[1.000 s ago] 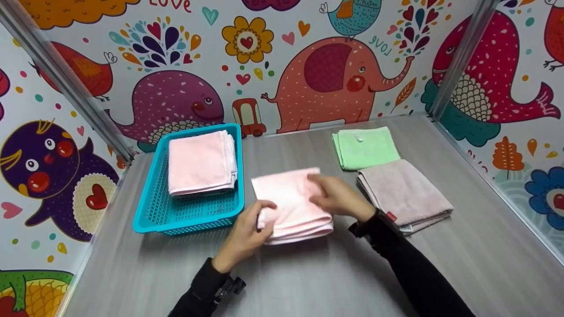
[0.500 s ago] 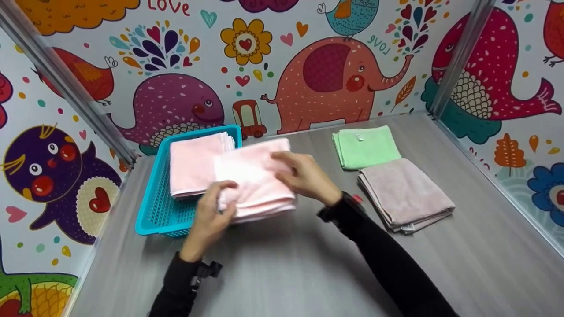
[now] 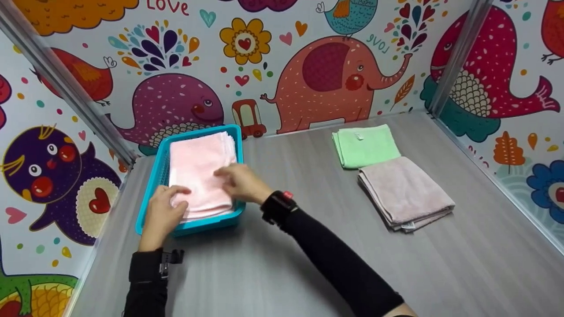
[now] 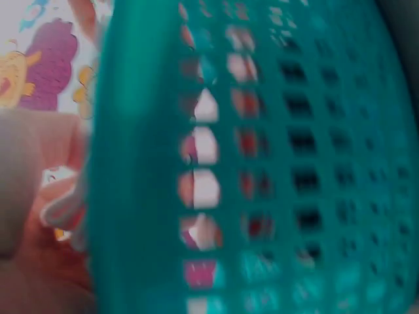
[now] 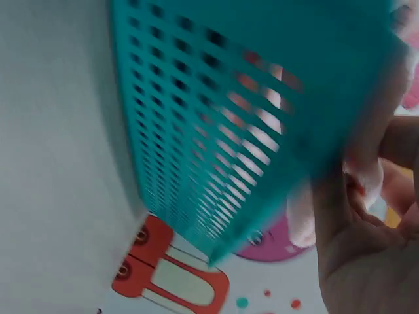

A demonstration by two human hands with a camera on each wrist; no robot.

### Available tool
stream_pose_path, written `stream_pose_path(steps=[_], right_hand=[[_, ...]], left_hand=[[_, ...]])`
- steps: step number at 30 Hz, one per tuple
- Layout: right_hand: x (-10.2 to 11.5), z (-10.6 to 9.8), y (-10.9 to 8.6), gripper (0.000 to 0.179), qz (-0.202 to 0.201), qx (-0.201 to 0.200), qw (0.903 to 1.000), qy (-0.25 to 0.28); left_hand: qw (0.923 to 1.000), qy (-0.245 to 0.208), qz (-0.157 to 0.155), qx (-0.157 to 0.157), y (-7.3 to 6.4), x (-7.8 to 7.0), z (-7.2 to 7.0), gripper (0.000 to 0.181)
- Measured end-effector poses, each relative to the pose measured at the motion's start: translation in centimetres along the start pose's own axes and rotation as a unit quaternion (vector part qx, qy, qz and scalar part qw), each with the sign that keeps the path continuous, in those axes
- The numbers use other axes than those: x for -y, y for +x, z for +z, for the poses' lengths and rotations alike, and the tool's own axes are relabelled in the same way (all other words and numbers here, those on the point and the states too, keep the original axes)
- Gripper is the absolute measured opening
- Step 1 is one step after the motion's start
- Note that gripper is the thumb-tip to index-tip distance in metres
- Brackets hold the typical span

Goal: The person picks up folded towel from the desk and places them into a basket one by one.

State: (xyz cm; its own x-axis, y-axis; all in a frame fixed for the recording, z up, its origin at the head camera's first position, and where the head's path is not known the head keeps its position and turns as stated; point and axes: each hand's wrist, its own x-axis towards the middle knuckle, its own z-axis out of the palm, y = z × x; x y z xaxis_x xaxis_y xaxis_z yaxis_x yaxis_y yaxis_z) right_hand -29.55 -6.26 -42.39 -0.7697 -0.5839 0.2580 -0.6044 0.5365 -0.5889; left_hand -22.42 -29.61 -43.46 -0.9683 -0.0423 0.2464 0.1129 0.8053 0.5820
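Note:
A folded pink towel (image 3: 200, 191) lies low in the front part of the turquoise basket (image 3: 207, 226), overlapping the pink towel stack (image 3: 198, 149) behind it. My left hand (image 3: 163, 213) grips its left edge, thumb and fingers bent at the basket's front left corner. On the opposite side my right hand (image 3: 242, 181) pinches the towel's right edge, over the basket's right rim. In the right wrist view, a pink towel edge (image 5: 302, 216) shows beside the thumb and fingers. The left wrist view is mostly filled by the basket's perforated wall (image 4: 150, 163).
On the grey table (image 3: 299, 255), a folded green towel (image 3: 368, 147) lies at the back right. A dusty-pink towel (image 3: 405, 189) with a small white tag lies just in front of it. Patterned walls (image 3: 291, 26) with metal corner posts (image 3: 458, 57) enclose the table.
Both hands have carried the folded pink towel leftward from the middle of the table into the basket. The green and dusty-pink towels stay in place.

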Motion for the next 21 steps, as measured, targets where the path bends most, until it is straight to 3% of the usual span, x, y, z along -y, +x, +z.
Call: stream_pose_path(steps=[3,6,10,15,21], right_hand=[[0.4,1.4,0.5,0.036,0.015,0.034,0.9951,-0.092],[0.8,2.1,0.7,0.033,0.021,0.068,0.9811,-0.180],[0.9,2.2,0.9,0.029,0.025,0.114,0.9619,-0.247],[1.2,2.1,1.1,0.013,0.013,0.155,0.9343,-0.321],[2.0,2.9,1.5,0.020,0.028,0.176,0.8983,-0.401]], left_hand=[[0.9978,0.042,-0.019,0.047,0.0,0.6,0.1,0.030],[0.9947,0.072,-0.023,0.070,0.1,0.8,0.2,0.028],[0.9892,0.091,-0.044,0.106,0.3,0.8,0.2,0.027],[0.9742,0.134,-0.066,0.169,0.4,0.7,0.1,0.032],[0.9566,0.180,-0.092,0.210,-0.1,0.6,-0.4,0.050]])
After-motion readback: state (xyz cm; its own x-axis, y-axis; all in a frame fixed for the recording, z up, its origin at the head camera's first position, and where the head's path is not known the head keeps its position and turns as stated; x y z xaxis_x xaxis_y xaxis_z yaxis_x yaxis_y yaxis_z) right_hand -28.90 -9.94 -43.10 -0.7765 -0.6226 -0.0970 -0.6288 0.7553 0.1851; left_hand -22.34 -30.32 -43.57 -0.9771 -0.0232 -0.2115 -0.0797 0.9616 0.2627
